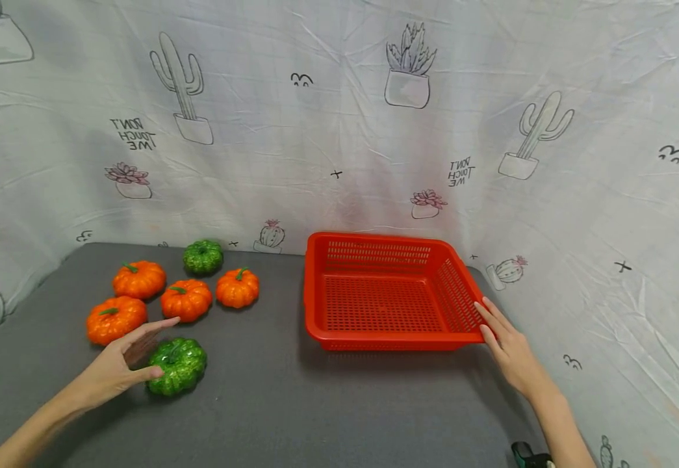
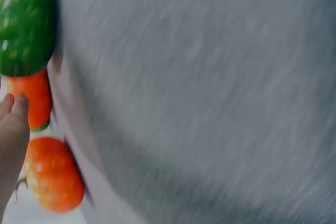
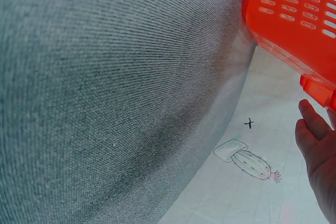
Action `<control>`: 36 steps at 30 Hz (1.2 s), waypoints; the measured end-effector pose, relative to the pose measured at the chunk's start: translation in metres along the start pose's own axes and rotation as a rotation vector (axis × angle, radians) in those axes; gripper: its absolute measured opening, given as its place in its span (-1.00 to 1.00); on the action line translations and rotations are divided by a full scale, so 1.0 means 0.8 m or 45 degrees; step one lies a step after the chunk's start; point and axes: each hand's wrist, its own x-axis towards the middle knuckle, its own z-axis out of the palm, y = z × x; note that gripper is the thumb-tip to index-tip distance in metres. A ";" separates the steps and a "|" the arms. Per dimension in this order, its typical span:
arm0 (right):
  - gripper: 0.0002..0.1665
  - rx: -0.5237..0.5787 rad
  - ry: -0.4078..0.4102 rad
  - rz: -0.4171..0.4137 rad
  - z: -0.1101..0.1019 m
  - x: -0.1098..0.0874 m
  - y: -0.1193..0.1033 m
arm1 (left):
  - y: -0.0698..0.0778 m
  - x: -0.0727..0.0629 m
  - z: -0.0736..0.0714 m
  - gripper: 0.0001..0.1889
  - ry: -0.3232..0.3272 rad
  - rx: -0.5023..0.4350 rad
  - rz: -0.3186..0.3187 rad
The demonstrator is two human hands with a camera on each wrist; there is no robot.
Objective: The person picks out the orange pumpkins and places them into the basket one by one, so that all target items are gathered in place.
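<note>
In the head view my left hand (image 1: pixel 119 364) is beside the near green pumpkin (image 1: pixel 180 367), thumb and fingers spread apart at its left side. The left wrist view shows fingertips (image 2: pixel 20 106) below a green pumpkin (image 2: pixel 25 24), overlapping an orange one (image 2: pixel 37 95). My right hand (image 1: pixel 509 348) rests at the right front corner of a red plastic basket (image 1: pixel 386 336), its fingers extended along the rim. Seen from the right wrist, that hand (image 3: pixel 320 150) lies by the basket's outer edge (image 3: pixel 317 88). Nothing lies inside the basket.
Several orange pumpkins, one at the far left (image 1: pixel 140 281) and one nearer the middle (image 1: pixel 238 288), sit behind the left hand. Another green pumpkin (image 1: pixel 203 257) stands at the back edge. A printed cloth (image 1: pixel 339 130) walls the grey table (image 1: pixel 292 416). A dark object (image 1: pixel 529 455) lies beside the right forearm.
</note>
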 end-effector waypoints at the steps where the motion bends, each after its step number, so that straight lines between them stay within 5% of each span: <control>1: -0.45 0.002 -0.002 0.000 0.000 0.000 0.000 | 0.001 0.000 -0.005 -0.26 -0.001 -0.032 0.014; 8: -0.45 -0.006 0.010 -0.011 0.003 0.001 0.003 | 0.003 0.000 -0.044 -0.32 0.022 -0.084 0.119; 12: -0.46 -0.023 0.024 -0.023 0.003 0.003 0.004 | 0.002 -0.004 -0.060 -0.35 0.118 0.016 0.046; 19: -0.45 -0.044 -0.007 0.013 0.003 0.001 0.002 | -0.010 -0.006 -0.078 -0.44 0.306 0.369 -0.102; 25: -0.46 -0.087 0.006 0.013 0.004 -0.001 0.001 | -0.025 -0.009 -0.096 -0.41 0.371 0.333 -0.213; 30: -0.46 -0.083 0.027 0.008 0.003 -0.002 0.002 | -0.042 -0.012 -0.117 -0.37 0.292 0.188 -0.200; 36: -0.47 -0.085 0.033 0.006 0.002 -0.001 0.002 | -0.058 -0.015 -0.138 -0.43 0.153 0.119 -0.341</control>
